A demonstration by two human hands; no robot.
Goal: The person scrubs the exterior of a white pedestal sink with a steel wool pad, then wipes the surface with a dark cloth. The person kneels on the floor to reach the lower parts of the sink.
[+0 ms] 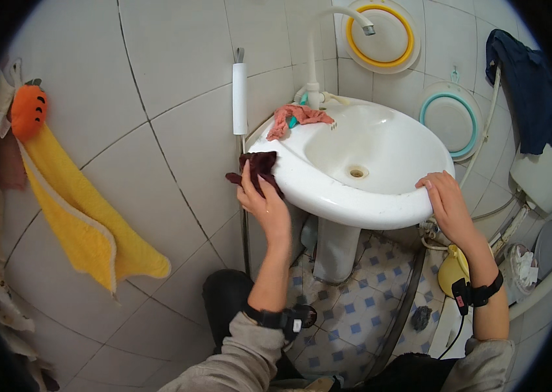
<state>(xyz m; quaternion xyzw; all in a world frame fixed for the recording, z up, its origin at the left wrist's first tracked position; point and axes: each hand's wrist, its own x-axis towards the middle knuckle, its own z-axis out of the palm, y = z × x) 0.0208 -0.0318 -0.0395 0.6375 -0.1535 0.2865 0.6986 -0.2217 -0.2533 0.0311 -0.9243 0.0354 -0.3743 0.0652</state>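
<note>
My left hand (262, 196) presses a dark maroon cloth (259, 169) against the left rim of a white ceramic pedestal washbasin (349, 209). The cloth is bunched, and part of it sticks out past the rim on the left. My right hand (441, 198) rests on the basin's right front rim with no object in it. A wet-looking pink cloth (300, 117) lies on the back left ledge, over a small teal item, close to the base of the white gooseneck faucet (313, 83). The drain (356, 172) in the bowl is uncovered.
A yellow towel (75, 206) with an orange plush top hangs at left. A white cylinder (239, 98) stands against the wall beside the basin. Two round basins (382, 36) hang behind, with dark blue fabric (525, 93) at right. A yellow container (452, 272) sits low by my right forearm.
</note>
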